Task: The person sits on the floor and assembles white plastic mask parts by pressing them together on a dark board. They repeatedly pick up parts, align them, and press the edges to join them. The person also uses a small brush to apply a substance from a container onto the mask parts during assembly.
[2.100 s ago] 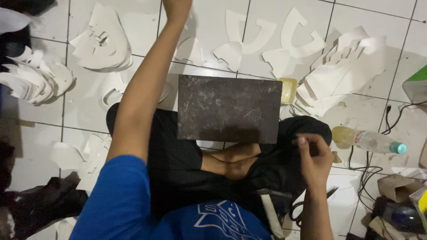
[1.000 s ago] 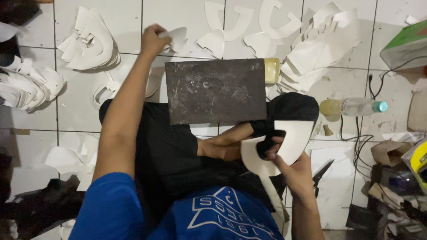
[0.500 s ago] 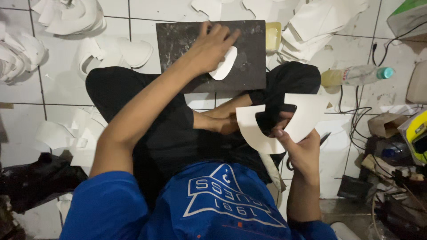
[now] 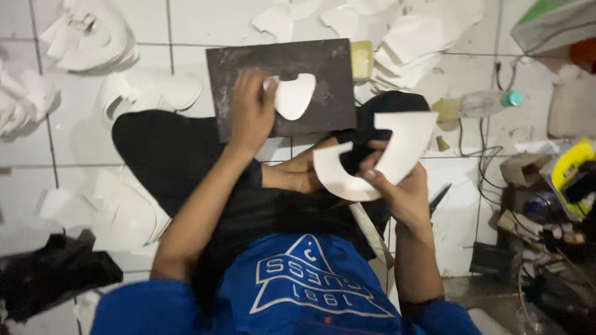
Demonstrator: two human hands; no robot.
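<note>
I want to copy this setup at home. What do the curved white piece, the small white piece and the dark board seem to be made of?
Curved white piece in the right hand: thin, stiff, matte sheet, perhaps card or lining board; it holds its shape unsupported.
Small white piece under the left hand: apparently the same sheet, lying flat.
Dark board: rigid slab, dull grey-black with pale scuffs; stone, rubber or metal, cannot tell.

White tiled floor [image 4: 217, 22], dark slab [image 4: 335, 68], white cut-out piles [image 4: 87, 40], plastic bottle [image 4: 487, 102]
</note>
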